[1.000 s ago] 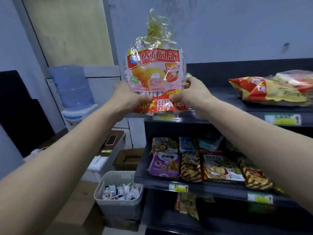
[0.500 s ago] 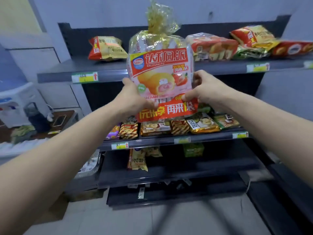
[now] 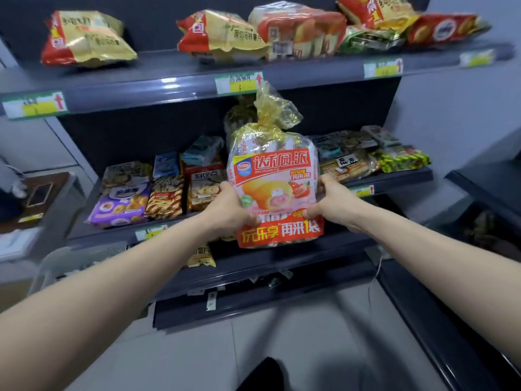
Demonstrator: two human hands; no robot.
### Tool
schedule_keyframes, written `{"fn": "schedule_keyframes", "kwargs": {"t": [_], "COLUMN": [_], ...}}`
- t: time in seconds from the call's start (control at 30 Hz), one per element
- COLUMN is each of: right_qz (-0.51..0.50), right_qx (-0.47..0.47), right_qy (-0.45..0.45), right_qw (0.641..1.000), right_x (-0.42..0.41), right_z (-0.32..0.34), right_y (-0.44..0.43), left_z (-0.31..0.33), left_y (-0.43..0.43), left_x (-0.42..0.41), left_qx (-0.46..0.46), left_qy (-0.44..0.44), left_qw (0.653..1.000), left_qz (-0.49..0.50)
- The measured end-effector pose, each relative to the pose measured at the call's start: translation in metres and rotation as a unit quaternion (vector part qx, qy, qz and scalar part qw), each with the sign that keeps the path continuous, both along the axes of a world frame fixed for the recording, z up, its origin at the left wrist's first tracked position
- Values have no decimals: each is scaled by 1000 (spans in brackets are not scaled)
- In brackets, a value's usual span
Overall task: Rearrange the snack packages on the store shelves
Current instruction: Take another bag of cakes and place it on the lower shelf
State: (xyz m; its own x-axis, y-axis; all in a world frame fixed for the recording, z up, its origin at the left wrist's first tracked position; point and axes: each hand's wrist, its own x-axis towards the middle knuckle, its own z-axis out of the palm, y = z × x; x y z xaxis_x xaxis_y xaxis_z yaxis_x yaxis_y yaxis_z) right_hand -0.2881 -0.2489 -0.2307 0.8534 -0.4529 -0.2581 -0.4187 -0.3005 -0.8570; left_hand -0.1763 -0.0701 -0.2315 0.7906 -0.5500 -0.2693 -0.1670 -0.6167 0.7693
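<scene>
A large clear bag of cake pies point(image 3: 275, 187) with a red and orange label and a gold tied top stands upright in front of the middle shelf point(image 3: 394, 183). My left hand point(image 3: 229, 208) grips its left side and my right hand point(image 3: 329, 200) grips its right side, thumbs on the front. A second, similar gold-topped bag point(image 3: 239, 117) shows just behind it on the middle shelf. The bag's lower edge hangs below that shelf's front rail.
The top shelf point(image 3: 169, 86) carries several red and yellow chip bags point(image 3: 84, 38) and a cake pack point(image 3: 298, 29). Small snack packs point(image 3: 121, 201) line the middle shelf to the left, green ones point(image 3: 403, 160) to the right. One packet point(image 3: 201, 256) lies on the lower shelf. A dark counter point(image 3: 485, 182) stands at right.
The view has swung from the left end of the shelving to its front. Both hands have brought the bag down from top-shelf height to the middle shelf.
</scene>
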Motion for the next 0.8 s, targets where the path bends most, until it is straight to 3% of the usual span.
{"fn": "schedule_keyframes", "kwargs": {"t": [0.4,0.8], "right_qz": [-2,-19], "right_qx": [-27,-12], "right_qy": [-2,-70], "right_qw": [1000,997], "right_x": [132,233], "right_z": [-30,-44], "right_y": [-64,-95], "left_z": [-29,-46], "left_y": [-65,-114], "left_x": [111,216], "left_qx": [-33,-95], "left_qy": [-20,-85], "left_qw": [997,985], "left_qz": [70,115]}}
